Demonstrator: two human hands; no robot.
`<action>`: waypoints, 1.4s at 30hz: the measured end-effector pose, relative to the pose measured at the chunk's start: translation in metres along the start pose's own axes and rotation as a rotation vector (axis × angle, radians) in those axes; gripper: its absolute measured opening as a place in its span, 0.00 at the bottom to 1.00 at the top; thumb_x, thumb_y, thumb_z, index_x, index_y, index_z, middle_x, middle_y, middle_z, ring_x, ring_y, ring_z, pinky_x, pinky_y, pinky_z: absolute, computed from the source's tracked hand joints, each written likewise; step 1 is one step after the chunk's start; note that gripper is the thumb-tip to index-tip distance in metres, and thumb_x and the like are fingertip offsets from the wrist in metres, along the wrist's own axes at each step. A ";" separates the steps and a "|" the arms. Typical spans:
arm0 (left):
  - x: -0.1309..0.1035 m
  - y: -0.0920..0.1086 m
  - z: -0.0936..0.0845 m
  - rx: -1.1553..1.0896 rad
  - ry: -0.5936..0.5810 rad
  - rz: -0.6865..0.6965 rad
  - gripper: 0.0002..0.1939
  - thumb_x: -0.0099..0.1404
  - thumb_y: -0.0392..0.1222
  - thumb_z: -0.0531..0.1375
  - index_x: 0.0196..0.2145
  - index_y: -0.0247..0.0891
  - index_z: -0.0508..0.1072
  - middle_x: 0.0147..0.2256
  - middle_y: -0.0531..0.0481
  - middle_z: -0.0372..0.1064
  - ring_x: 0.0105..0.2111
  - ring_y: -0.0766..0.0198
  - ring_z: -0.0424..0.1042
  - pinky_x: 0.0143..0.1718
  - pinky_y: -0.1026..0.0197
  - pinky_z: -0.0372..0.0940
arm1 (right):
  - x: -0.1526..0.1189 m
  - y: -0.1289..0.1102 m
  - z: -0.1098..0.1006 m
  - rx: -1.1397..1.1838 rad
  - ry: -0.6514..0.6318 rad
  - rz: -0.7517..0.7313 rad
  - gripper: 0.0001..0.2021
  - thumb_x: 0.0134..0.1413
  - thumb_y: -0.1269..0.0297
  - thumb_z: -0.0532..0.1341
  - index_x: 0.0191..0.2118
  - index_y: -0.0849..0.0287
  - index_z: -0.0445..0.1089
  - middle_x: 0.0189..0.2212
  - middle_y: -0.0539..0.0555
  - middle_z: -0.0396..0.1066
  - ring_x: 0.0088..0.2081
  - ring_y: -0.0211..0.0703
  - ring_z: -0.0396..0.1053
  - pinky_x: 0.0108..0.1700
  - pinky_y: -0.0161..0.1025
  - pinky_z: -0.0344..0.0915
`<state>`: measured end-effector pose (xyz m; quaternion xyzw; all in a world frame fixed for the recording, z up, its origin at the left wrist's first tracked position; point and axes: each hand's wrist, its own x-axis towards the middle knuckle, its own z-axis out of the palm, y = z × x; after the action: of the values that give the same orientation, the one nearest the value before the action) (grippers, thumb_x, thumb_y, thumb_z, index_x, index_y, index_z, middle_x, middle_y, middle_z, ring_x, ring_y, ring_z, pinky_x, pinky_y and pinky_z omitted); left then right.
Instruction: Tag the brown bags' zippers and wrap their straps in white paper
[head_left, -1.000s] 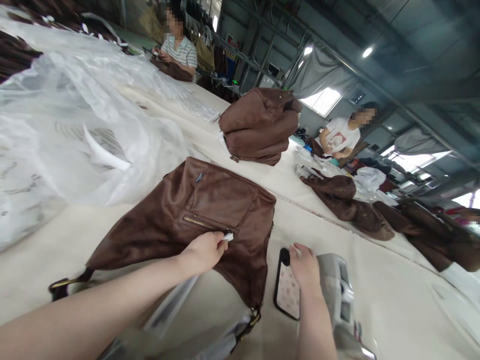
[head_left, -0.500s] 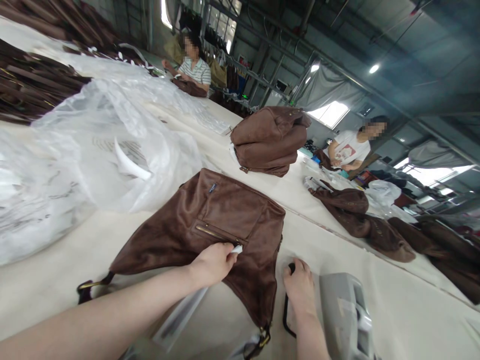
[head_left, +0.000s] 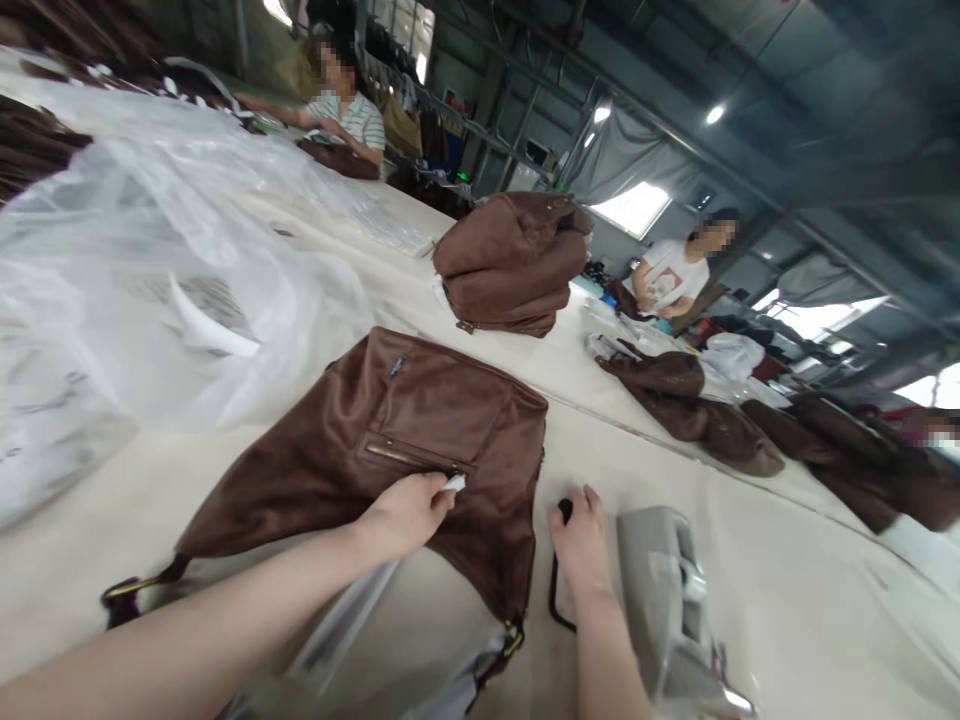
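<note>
A brown leather bag (head_left: 442, 400) lies flat before me, its zip pocket facing up and its strap ends toward me. Over the zip's right end, my left hand (head_left: 405, 510) pinches a small white piece (head_left: 454, 484). My right hand (head_left: 581, 545) rests right of the bag with its fingers closed round a small black object (head_left: 565, 511); most of that object is hidden. Beneath that wrist shows a dark-edged flat item (head_left: 559, 595). A grey tape dispenser (head_left: 660, 590) stands just right of my right hand.
Clear plastic bags (head_left: 225, 290) cover the table's left side. Folded brown bags (head_left: 514, 262) sit beyond the bag, and more brown bags (head_left: 690, 405) lie at the right. Two people (head_left: 349, 115) work across the table; another person shows at the right edge.
The whole view has shifted, so things appear further left and slightly higher. My left hand keeps its pinch on the white piece; my right hand stays beside the dispenser.
</note>
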<state>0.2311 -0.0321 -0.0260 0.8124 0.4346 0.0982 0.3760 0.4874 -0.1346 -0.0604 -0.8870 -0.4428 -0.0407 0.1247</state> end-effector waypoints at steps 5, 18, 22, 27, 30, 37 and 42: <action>0.007 -0.003 0.002 0.016 -0.026 -0.013 0.12 0.67 0.38 0.49 0.34 0.36 0.71 0.36 0.44 0.75 0.39 0.56 0.73 0.42 0.59 0.61 | 0.000 -0.002 0.000 -0.003 0.024 0.027 0.24 0.52 0.68 0.54 0.55 0.71 0.65 0.63 0.70 0.52 0.63 0.57 0.53 0.60 0.47 0.54; 0.008 -0.004 0.003 0.025 -0.031 -0.015 0.11 0.67 0.36 0.49 0.33 0.37 0.71 0.36 0.44 0.75 0.39 0.57 0.73 0.41 0.60 0.60 | 0.000 0.000 0.004 0.055 0.051 0.008 0.21 0.51 0.70 0.54 0.51 0.69 0.70 0.63 0.69 0.53 0.62 0.55 0.56 0.60 0.47 0.54; 0.006 -0.003 0.002 0.003 -0.009 -0.001 0.11 0.67 0.36 0.49 0.32 0.36 0.71 0.36 0.44 0.75 0.39 0.58 0.73 0.41 0.61 0.61 | 0.001 -0.003 0.007 0.090 0.077 -0.011 0.20 0.50 0.71 0.54 0.49 0.69 0.71 0.62 0.70 0.56 0.61 0.56 0.58 0.60 0.47 0.55; 0.005 -0.004 0.002 -0.029 0.011 0.000 0.12 0.67 0.35 0.50 0.31 0.37 0.72 0.34 0.46 0.75 0.39 0.59 0.74 0.41 0.62 0.60 | -0.009 0.012 -0.025 0.135 0.116 -0.072 0.21 0.55 0.59 0.54 0.50 0.66 0.70 0.55 0.67 0.65 0.58 0.55 0.63 0.58 0.46 0.59; 0.006 -0.005 0.002 -0.042 0.015 0.015 0.12 0.67 0.35 0.50 0.31 0.37 0.72 0.34 0.47 0.75 0.39 0.59 0.74 0.41 0.63 0.60 | -0.029 0.051 -0.070 0.144 0.195 -0.075 0.23 0.58 0.52 0.51 0.51 0.62 0.69 0.47 0.62 0.72 0.49 0.53 0.69 0.52 0.46 0.63; 0.010 -0.006 0.001 -0.012 -0.033 -0.002 0.12 0.68 0.37 0.49 0.32 0.37 0.71 0.34 0.45 0.75 0.39 0.57 0.74 0.41 0.62 0.60 | -0.092 0.155 -0.135 0.109 0.159 0.289 0.22 0.52 0.43 0.55 0.34 0.55 0.77 0.39 0.59 0.75 0.40 0.54 0.73 0.41 0.46 0.66; 0.010 -0.008 0.001 -0.001 -0.024 0.027 0.13 0.67 0.40 0.48 0.32 0.37 0.71 0.35 0.45 0.76 0.40 0.56 0.74 0.41 0.60 0.61 | -0.114 0.175 -0.123 0.514 0.005 0.448 0.25 0.44 0.38 0.60 0.32 0.56 0.79 0.37 0.58 0.78 0.47 0.58 0.71 0.49 0.45 0.64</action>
<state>0.2326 -0.0221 -0.0343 0.8191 0.4192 0.0934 0.3803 0.5628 -0.3551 0.0050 -0.9017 -0.2326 0.0983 0.3511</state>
